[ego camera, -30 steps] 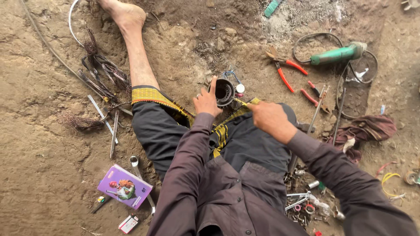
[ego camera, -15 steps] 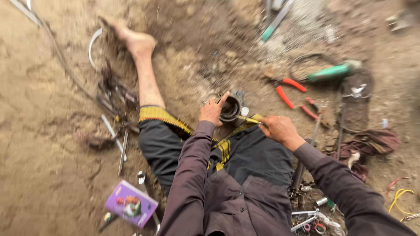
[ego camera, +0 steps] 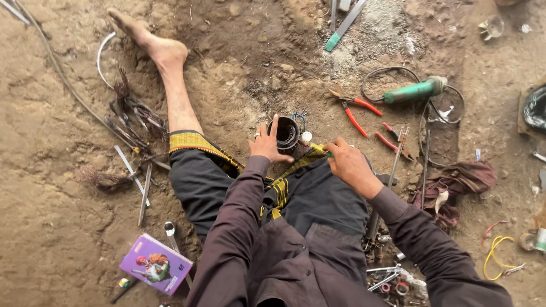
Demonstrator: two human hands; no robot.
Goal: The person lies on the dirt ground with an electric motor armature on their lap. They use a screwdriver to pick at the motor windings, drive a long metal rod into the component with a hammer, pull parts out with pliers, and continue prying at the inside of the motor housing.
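The left hand (ego camera: pixel 265 145) still grips the dark cylinder (ego camera: pixel 284 134); the right hand (ego camera: pixel 348 165), gripping a yellow tool (ego camera: pixel 319 149), has drawn slightly nearer it.

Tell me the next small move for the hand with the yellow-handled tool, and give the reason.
Probably ease the tool's tip into the open top of the dark round part. The left hand already grips that part and holds it upright over the dirt ground, mouth up. The right hand holds the yellow-handled tool pointed at it, tip just short of the rim, so a short push looks like all that remains.
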